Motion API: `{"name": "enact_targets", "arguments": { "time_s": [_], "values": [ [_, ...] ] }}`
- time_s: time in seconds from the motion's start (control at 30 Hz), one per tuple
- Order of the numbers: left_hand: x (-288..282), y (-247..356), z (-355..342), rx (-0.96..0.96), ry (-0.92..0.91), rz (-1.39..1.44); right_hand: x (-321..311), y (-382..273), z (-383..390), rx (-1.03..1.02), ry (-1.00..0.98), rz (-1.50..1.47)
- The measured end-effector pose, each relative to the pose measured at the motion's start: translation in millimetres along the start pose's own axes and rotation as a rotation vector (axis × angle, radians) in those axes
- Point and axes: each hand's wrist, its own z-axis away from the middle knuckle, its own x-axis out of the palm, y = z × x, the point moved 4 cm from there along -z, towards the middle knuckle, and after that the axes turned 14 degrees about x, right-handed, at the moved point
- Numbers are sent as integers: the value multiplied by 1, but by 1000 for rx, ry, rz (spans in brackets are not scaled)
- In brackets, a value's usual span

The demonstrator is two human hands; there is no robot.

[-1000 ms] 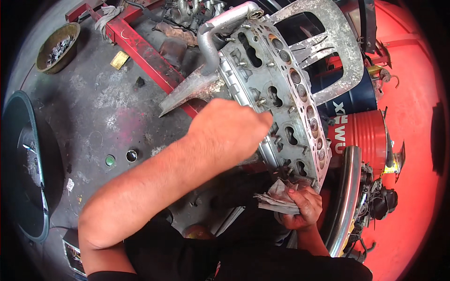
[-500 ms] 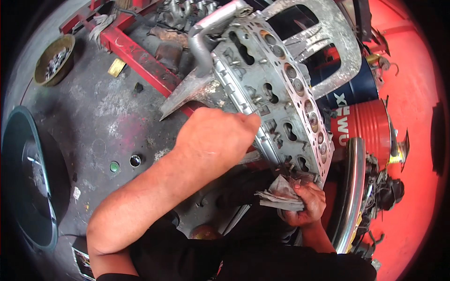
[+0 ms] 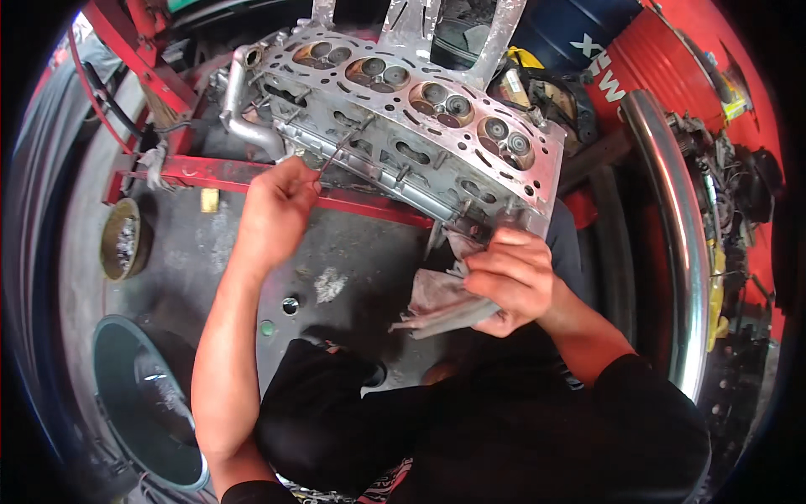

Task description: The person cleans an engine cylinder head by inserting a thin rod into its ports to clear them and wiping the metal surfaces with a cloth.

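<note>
Across the upper middle of the view lies a long grey metal cylinder head [image 3: 420, 139], its flat upper face showing four round chambers with valves and its near side lined with oval ports and protruding studs. It slants down from left to right in front of the person.

The person's left hand [image 3: 281, 210] is just beside the near side of the cylinder head, toward its left end, with thumb and fingers pinched narrowly around a thin dark rod [image 3: 335, 154]. The rod points up toward the studs; whether its tip touches the metal cannot be told.

The person's right hand [image 3: 512, 281] is closed around a crumpled greyish-pink cloth [image 3: 441, 294], near the lower right corner of the cylinder head, with part of the cloth hanging out to the left.

A bent silver metal pipe [image 3: 252, 133] stands at the head's left end, above a red painted metal beam [image 3: 218, 170]. On the grey floor to the left are a brass-coloured round bowl [image 3: 108, 252] and, nearer the person, a large dark green round tub [image 3: 99, 357]. A thick, shiny chrome tube [image 3: 676, 227] curves along the right.
</note>
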Motion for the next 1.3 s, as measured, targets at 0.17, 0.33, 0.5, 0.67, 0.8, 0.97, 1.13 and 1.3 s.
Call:
{"name": "enact_targets", "arguments": {
  "time_s": [0.17,0.33,0.5,0.67,0.8,0.97,1.13,1.3],
  "values": [
    [-7,22,-1,223,116,-512,1,-2,11,-48,48,-62],
    [13,38,-3,333,14,-832,0,1,14,-2,-1,-82],
    [-4,1,-4,-217,-22,367,0,-3,11,23,-3,-40],
    [8,0,-19,248,78,-151,3,-5,4,37,-39,-14],
    [8,33,-14,398,10,-846,1,-2,5,67,-35,35],
    [10,5,-6,250,70,-136,1,-7,1,122,-55,93],
    [-11,-10,-6,137,41,-366,7,-9,-7,112,-91,95],
    [-17,-5,-4,182,62,-380,6,-10,-8,133,-97,123]
  ]
}}
